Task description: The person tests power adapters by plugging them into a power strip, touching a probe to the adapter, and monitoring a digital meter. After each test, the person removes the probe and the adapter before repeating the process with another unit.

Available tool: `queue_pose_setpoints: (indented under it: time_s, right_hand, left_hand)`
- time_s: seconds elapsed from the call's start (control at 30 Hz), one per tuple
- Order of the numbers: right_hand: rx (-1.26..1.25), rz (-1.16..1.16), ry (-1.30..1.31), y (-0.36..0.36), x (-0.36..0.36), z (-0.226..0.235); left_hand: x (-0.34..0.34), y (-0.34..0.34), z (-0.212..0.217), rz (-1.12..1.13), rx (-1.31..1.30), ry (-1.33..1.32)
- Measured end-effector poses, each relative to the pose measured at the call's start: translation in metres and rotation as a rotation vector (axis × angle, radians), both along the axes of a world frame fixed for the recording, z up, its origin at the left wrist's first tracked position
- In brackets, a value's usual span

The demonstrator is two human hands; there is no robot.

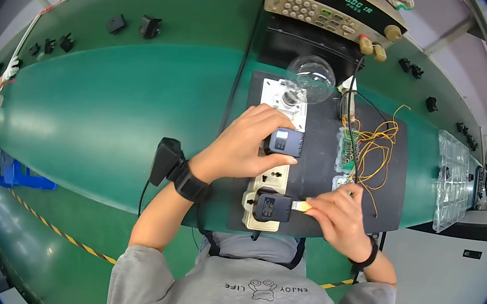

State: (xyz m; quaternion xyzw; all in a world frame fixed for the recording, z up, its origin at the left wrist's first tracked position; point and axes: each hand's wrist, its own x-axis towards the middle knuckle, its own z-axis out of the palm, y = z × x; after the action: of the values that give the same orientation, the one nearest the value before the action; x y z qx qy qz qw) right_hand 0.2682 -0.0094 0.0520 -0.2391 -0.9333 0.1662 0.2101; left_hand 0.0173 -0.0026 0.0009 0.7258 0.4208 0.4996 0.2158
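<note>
My left hand [244, 143] grips a black power adapter [286, 142] between thumb and fingers, above a white power strip [277, 174]. A second black power adapter [273, 207] sits on the near end of that strip. At this adapter's right side, my right hand [338, 218] pinches a small pale USB plug [300, 206]. The plug's tip meets the adapter; I cannot tell how far in it is. A clear glass bulb [311, 78] stands at the strip's far end, on a white socket plate [272, 95].
A dark mat [327, 113] lies under the strip, with a green circuit board [350, 150] and tangled yellow wires [384, 148] on the right. Behind stands a bench power supply [334, 11]. A clear compartment tray [451, 180] is far right. Several black adapters [149, 27] lie along the back.
</note>
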Motion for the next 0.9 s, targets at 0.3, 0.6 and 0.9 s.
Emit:
queue_pose_setpoints:
  time_s: [0.3,0.6,0.9]
  right_hand:
    - [0.002,0.005,0.038,-0.01,0.006,-0.004]
    - [-0.001,-0.009,0.036,-0.009,0.001,0.0]
    - [0.023,0.059,0.058,-0.006,-0.003,-0.001]
  left_hand:
    - [-0.001,0.001,0.001,-0.034,-0.032,0.033]
    - [-0.005,-0.006,0.01,-0.025,-0.023,-0.073]
    - [-0.041,0.013,-0.007,0.608,0.029,-0.53]
